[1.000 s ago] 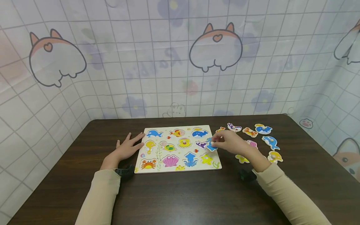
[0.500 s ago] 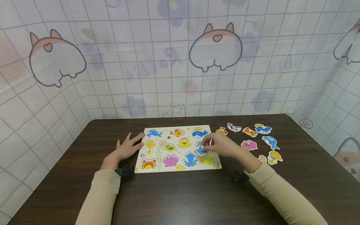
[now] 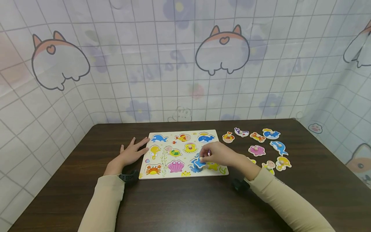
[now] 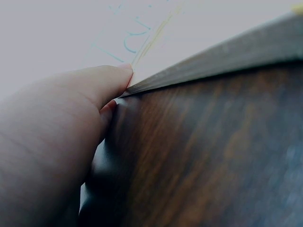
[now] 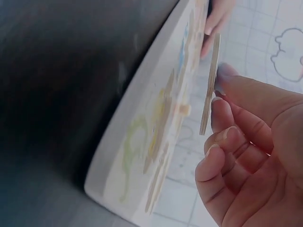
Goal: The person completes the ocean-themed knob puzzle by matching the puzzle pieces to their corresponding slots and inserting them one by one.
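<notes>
Thumb and fingers of the right hand (image 3: 221, 154) pinch the knob of a blue piece (image 3: 199, 163), held over the board's blue squid picture; the right wrist view shows the piece apart from the board. The left hand (image 3: 130, 155) has its fingers spread, tips touching the left edge of the white puzzle board (image 3: 171, 134). In the board sits a knobbed yellow octopus (image 3: 190, 149); the right hand covers part of the board's right side. The dark wooden table (image 3: 185, 203) carries loose pieces right of the board: turtle (image 3: 269, 166), seahorse (image 3: 283, 163), pink shell (image 3: 256, 150), dolphin (image 3: 279, 148), fish (image 3: 228, 137), crab (image 3: 257, 137), whale (image 3: 271, 133). The right forearm partly hides a yellow piece (image 3: 252, 160). Behind hangs a grid-patterned cloth (image 3: 179, 80).
</notes>
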A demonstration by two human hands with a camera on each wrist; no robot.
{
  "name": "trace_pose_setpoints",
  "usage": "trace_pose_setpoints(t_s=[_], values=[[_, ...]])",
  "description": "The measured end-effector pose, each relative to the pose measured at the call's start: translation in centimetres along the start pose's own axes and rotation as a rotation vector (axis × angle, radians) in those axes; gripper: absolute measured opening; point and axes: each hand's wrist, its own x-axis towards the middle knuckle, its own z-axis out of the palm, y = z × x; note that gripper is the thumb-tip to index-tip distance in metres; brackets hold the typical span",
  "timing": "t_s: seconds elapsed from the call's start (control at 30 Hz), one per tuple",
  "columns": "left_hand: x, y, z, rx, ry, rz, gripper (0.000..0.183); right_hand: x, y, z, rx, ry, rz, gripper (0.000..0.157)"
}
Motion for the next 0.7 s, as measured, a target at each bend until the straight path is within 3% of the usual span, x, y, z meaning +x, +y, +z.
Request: trace_pose_setpoints(t_s=[0.2, 0.7], values=[[0.0, 0.1, 0.0, 0.0, 0.0, 0.005, 0.066, 0.3, -0.4, 0.4, -0.003, -0.032, -0.029, 0.011], [0.1, -0.2, 0.0, 0.014, -0.001, 0.002, 0.066, 1.2, -1.2, 1.4, -0.076, -0.07, 0.049, 0.012]])
